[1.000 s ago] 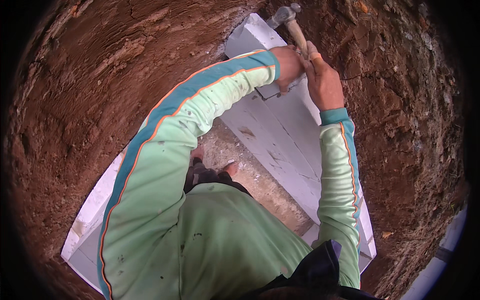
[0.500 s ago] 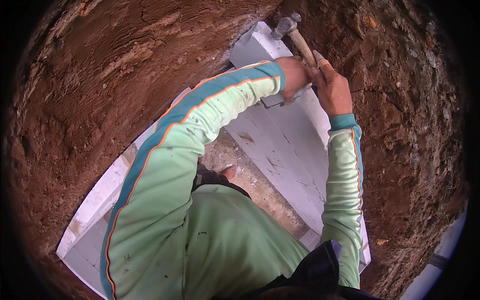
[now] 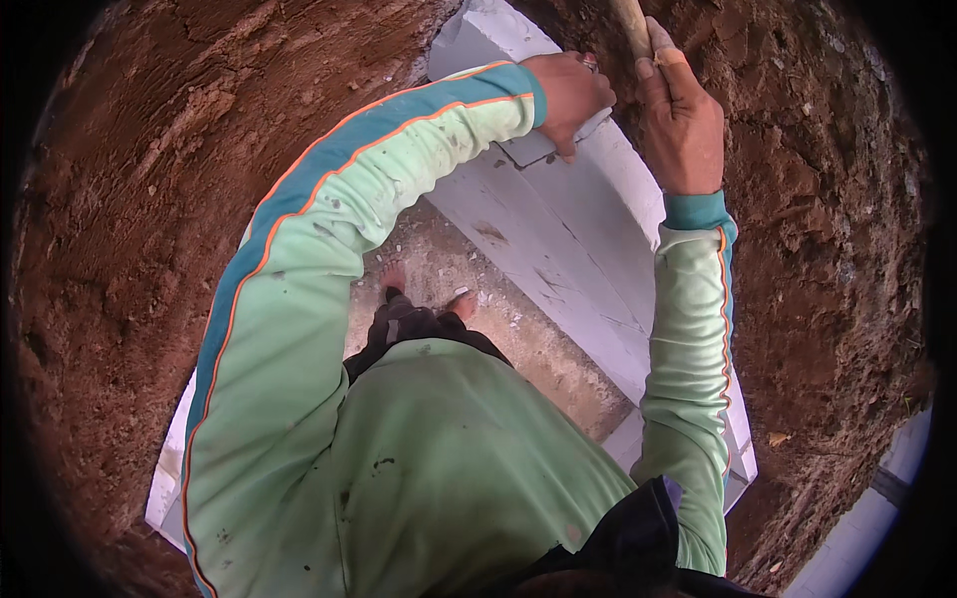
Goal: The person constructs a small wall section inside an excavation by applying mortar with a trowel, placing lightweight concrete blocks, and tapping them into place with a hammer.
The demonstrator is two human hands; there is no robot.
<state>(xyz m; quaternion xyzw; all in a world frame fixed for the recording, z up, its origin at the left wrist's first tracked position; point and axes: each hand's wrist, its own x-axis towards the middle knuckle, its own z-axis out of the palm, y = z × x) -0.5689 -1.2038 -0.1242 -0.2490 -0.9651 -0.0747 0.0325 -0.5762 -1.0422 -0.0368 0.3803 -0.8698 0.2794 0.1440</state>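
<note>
Right hand (image 3: pixel 683 125) closed round wooden handle (image 3: pixel 630 25); left hand (image 3: pixel 568 97) curled over white block (image 3: pixel 478 42), its grip I cannot tell.

No readable text, label, brand, number or sign is showing anywhere in the frame.
</note>
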